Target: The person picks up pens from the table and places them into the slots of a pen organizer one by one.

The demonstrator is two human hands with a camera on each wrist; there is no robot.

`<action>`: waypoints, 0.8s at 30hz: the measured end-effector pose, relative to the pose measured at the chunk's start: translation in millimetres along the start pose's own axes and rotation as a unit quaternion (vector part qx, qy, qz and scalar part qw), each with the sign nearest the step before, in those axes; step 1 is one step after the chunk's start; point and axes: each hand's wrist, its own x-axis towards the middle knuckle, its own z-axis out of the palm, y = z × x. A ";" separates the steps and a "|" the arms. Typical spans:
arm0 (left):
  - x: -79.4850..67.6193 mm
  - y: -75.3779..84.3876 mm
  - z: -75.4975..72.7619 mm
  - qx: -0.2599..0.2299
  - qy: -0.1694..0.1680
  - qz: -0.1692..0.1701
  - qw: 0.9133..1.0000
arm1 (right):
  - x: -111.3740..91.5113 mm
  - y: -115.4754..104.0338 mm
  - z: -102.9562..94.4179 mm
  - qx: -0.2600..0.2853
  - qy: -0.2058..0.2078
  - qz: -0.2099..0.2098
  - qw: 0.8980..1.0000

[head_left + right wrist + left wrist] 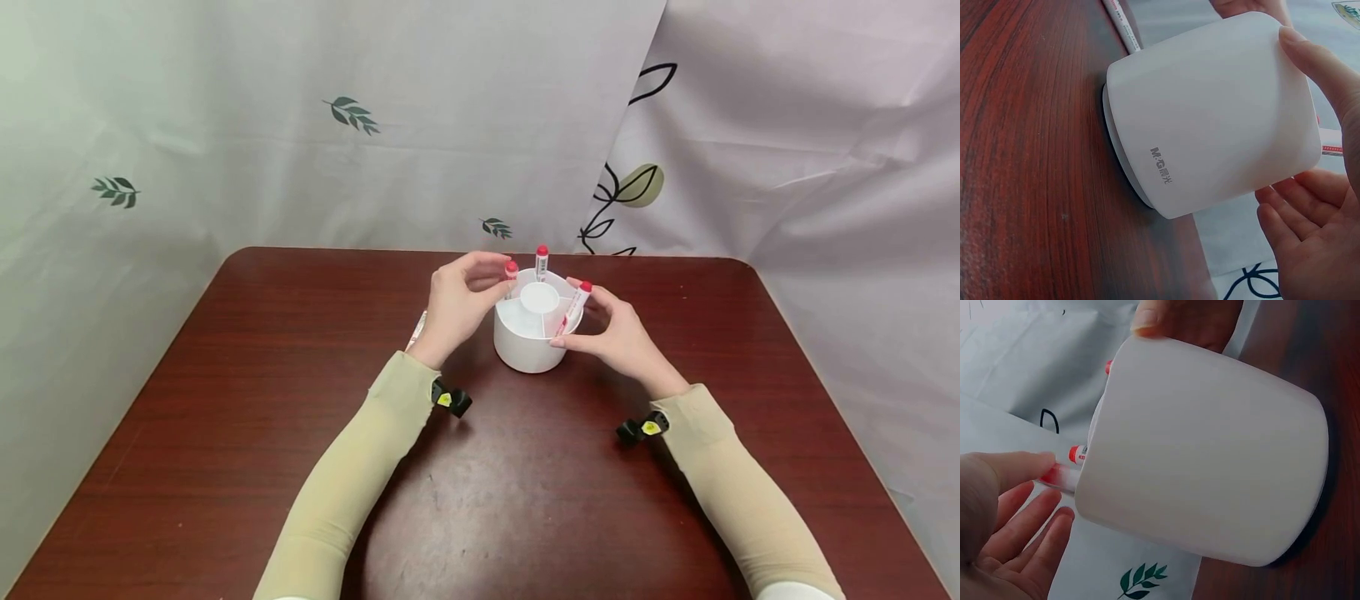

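A round white desk organizer (528,357) with compartments and a round centre cup stands on the table. My left hand (459,302) pinches a red-capped marker (512,272) at the organizer's left side; in the left wrist view the thumb presses on the blurred red cap, and the marker's lower part is hidden inside. My right hand (621,335) grips the organizer's right side, thumb at the front rim, fingers round the far wall. A second red-capped marker (542,262) stands upright in the back compartment. Another marker (574,308) leans rightward in the right compartment.
One more white marker (1121,24) lies on the dark red wooden table (480,500), left of the organizer and partly behind my left wrist. A pale curtain (450,125) with leaf prints hangs behind the table's far edge.
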 end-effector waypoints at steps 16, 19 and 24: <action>-22.0 29.0 -45.9 0.030 0.020 -0.014 0.999 | 0.8 2.2 0.7 0.012 0.002 -0.002 1.000; -26.9 17.3 -57.5 0.047 0.024 -0.025 0.998 | 0.9 2.7 0.4 0.009 0.003 0.000 1.000; -35.9 -14.1 -76.4 0.085 0.023 -0.044 0.995 | -0.1 -2.1 -0.6 0.008 -0.002 0.008 1.000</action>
